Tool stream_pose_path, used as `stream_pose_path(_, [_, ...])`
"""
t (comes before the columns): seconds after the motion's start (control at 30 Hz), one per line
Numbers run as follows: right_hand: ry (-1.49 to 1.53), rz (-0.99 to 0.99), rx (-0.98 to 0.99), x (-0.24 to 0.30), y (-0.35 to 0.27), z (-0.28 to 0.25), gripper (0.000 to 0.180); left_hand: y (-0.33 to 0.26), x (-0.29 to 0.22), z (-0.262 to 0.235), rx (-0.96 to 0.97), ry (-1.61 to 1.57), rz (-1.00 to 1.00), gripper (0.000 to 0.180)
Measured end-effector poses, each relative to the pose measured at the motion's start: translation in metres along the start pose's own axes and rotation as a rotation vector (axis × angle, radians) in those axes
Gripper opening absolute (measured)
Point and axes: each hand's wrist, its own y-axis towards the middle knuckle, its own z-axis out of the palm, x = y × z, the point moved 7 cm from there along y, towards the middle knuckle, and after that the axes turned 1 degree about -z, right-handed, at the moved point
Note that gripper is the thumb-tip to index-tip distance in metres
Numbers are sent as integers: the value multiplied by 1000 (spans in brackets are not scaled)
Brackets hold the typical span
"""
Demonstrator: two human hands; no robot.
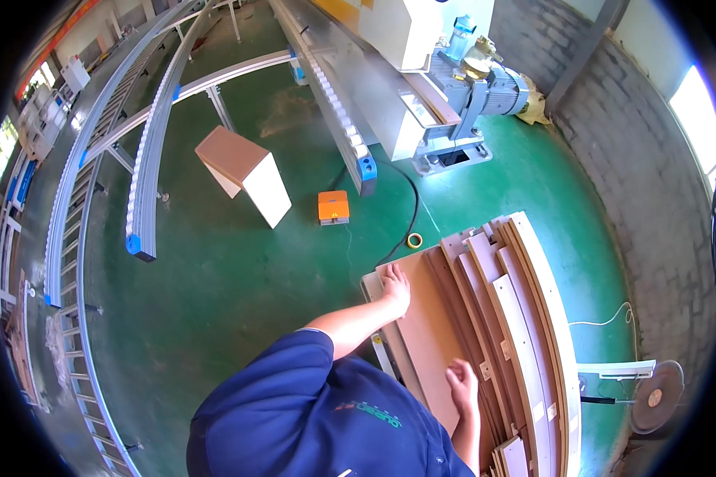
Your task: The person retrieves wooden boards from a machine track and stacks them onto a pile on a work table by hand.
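A stack of brown and white boards (pixel 429 302) leans in front of me, slightly to my right, with long panels standing close together on its right side. My left hand (pixel 395 289) rests on the far end of the wide brown panel, its fingers stretched over the surface near the edge. Closer to my body, my right hand (pixel 463 385) is above the same panel with its fingers curled in. I see nothing in it. Whether it touches the board I cannot tell.
An orange box-shaped foot pedal (pixel 333 207) and a yellow tape roll (pixel 414 240) are on the green floor. A brown-topped white panel piece (pixel 247 171) stands left of them. Roller rails (pixel 147 167) run at left. A motor (pixel 497 89) and a fan (pixel 656 396) are on the right.
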Motion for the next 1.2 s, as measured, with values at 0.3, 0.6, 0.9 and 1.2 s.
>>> stream_pose_path(0.3, [-194,-428,-176,149,104,-63,26,7,0,3,-51,-82,-27,130])
stream_pose_path(0.6, [-393,-619,-262,229,191,-82,33,22,-6,21,-114,-119,-111,125])
stream_pose_path(0.9, [-872,-463,-376,259,246,-82,64,16,-5,13,-114,-156,-98,120])
stream_pose_path(1.2, [-950,-294,-244,238,308,-101,76,8,0,2,-222,-101,-117,53])
